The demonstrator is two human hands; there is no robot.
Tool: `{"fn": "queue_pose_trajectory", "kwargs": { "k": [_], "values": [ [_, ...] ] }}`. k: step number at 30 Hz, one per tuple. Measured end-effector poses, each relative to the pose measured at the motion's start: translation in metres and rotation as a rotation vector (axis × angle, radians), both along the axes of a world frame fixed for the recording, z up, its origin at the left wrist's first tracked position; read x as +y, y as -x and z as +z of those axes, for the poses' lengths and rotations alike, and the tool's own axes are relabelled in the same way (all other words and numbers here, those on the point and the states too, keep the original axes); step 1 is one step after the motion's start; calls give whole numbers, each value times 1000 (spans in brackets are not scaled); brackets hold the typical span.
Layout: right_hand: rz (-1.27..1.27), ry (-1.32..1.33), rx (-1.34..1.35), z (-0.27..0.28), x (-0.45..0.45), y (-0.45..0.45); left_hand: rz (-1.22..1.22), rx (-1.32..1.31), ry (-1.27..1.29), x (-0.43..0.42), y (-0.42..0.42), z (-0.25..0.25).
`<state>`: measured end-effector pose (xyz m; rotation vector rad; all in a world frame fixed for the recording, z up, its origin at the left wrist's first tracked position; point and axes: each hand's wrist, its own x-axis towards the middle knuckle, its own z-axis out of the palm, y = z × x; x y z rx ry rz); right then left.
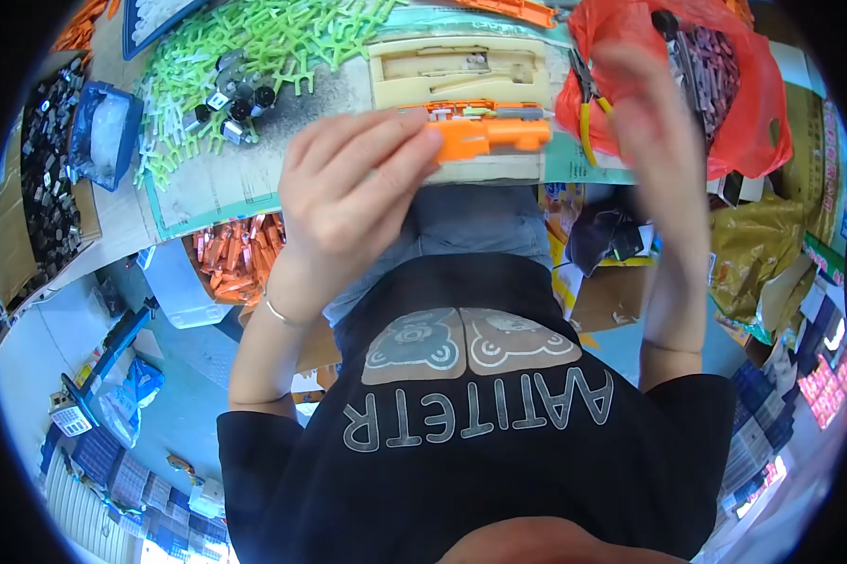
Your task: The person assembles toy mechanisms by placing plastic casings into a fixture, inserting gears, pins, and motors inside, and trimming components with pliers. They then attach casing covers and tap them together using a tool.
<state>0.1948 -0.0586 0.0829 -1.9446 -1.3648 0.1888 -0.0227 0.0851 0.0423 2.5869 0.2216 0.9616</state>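
My left hand (357,183) is closed, pinching an orange plastic toy-gun shell (494,138) between thumb and fingers. Just behind that piece, a second orange part with small pieces inside (484,108) lies in a cream-coloured fixture (381,70). My right hand (653,117) is raised on the right and smeared by motion, so its fingers cannot be made out. Nearest to it are pliers with yellow handles (585,113) and a red plastic bag (752,122) with purplish parts inside.
Green branching plastic pieces (282,38) are heaped at the back left, with dark cylindrical parts (235,99) among them. A blue tray (108,136) and many black parts (52,179) stand far left. Orange pieces (235,254) fill a box below the table edge.
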Motion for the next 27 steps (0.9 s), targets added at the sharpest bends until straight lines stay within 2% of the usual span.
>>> {"fn": "queue_pose_trajectory", "kwargs": {
  "k": [3,5,9,11,15,17,21,23,25,27],
  "values": [
    [-255,126,-501,-5,-13,-104,49,20,27,1,-10,-9],
    [-339,297,-517,-39,-33,-166,70,57,39,-1,-18,-13],
    [-443,504,-494,-29,-19,-160,71,103,27,-2,-24,-21],
    [-417,365,-548,-21,-13,-147,83,141,53,-1,-25,-22],
    [-443,420,-570,-30,-11,-143,74,158,51,-2,-26,-20],
    [-420,325,-455,-25,-8,-136,63,153,65,-2,-28,-20],
    [-345,328,-495,-25,-8,-119,35,156,93,-4,-31,-21],
    [-294,244,-642,-42,-8,-127,24,144,87,-5,-32,-21],
    [-264,156,-610,-43,-6,-126,11,145,63,-5,-34,-21],
    [-351,-67,-619,-38,-4,-122,12,144,49,-6,-35,-22]
  ]
}}
